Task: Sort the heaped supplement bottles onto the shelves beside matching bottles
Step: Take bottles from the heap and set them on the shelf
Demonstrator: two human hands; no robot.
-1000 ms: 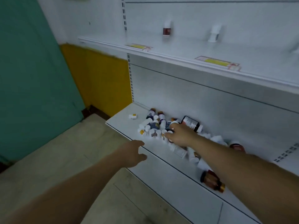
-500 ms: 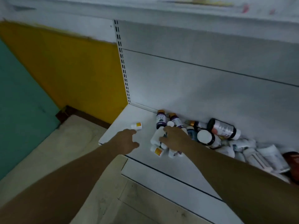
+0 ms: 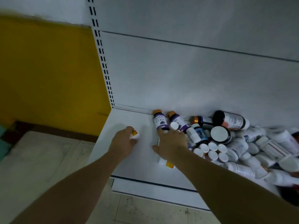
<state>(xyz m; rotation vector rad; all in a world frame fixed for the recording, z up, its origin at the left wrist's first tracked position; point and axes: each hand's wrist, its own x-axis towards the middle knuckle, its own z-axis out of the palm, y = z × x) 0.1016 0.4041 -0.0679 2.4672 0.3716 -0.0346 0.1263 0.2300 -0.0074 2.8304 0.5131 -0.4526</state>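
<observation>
A white bottom shelf (image 3: pixel 129 165) stands against a grey back panel (image 3: pixel 186 78), with a yellow wall (image 3: pixel 48 70) to the left. The heap (image 3: pixel 234 146) of bottles lies on the shelf's right part. The left hand (image 3: pixel 123 143), arm stretched forward, curls its fingers round a small white vial (image 3: pixel 135 135) that lies apart from the heap. The right hand (image 3: pixel 171 144) lies palm-down at the heap's left edge, fingers spread, forefinger touching a purple bottle (image 3: pixel 160 122); it seems to cover a white bottle (image 3: pixel 166 163).
</observation>
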